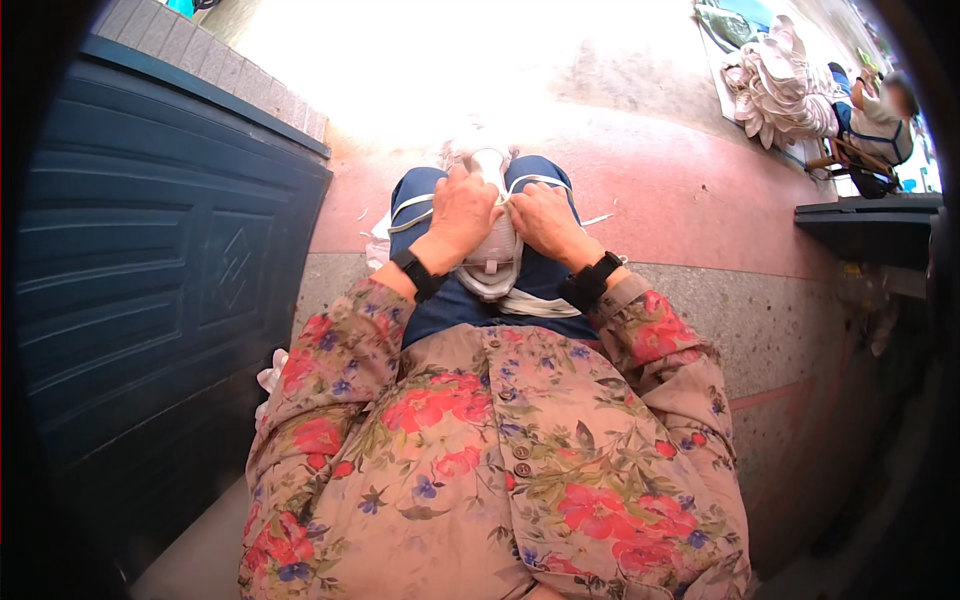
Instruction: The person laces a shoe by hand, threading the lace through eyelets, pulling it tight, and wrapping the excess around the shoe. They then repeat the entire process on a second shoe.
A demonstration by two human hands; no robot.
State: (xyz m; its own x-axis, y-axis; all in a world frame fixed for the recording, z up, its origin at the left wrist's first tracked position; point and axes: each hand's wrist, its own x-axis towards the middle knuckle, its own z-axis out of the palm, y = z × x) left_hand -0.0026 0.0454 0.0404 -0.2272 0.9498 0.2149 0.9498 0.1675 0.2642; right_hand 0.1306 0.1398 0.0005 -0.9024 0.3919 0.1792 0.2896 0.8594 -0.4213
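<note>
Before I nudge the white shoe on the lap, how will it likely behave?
The shoe could tip or slide, since it sits on rounded legs. Its laces should be floppy, judging by how they curve loosely over the trousers.

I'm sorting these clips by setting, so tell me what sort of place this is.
Probably an informal shoe workplace by a doorway: a dark blue panelled door stands at left, a heap of what look like white shoes lies at upper right, and a pale shoe is nearer the camera.

Blue panelled door (175, 275), pink-and-grey floor (660, 205)
</note>
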